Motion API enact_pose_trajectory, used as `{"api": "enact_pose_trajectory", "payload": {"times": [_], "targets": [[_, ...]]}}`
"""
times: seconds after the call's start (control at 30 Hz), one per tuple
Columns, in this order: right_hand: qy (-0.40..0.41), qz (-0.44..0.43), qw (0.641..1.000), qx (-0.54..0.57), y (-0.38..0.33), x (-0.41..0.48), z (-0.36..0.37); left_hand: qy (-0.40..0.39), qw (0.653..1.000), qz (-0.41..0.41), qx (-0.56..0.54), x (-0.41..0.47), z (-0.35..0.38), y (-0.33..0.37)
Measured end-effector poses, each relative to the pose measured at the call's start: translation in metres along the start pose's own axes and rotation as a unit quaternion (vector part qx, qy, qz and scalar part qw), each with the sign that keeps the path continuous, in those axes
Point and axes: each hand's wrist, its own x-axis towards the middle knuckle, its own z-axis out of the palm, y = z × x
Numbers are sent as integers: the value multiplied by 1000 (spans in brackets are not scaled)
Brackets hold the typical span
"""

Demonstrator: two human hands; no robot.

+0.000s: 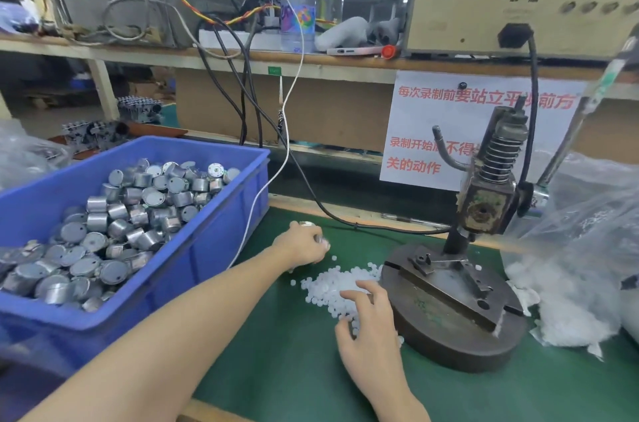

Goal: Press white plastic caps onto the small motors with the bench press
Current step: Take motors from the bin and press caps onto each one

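My left hand (301,245) grips a motor (321,239); my right hand (368,324) rests spread-fingered on the caps (326,285). The sign (432,117) begins "每次录制前要站立".

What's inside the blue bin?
The blue bin holds a loose heap of small silver motors, lying at all angles. The bin's floor and anything buried under the heap are covered and cannot be seen.
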Motion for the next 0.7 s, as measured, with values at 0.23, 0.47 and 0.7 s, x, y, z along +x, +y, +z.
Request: {"api": "enact_pose_trajectory", "payload": {"times": [0.23,0.47,0.7], "targets": [[22,1,1000,14,0,3,0,-76,982,25,170,10,10,-1],[39,-7,999,17,3,2,2,-155,951,16,266,2,-14,3],[82,-75,993,-27,-9,-5,-8,29,986,82,139,-24,-98,-5]]}}
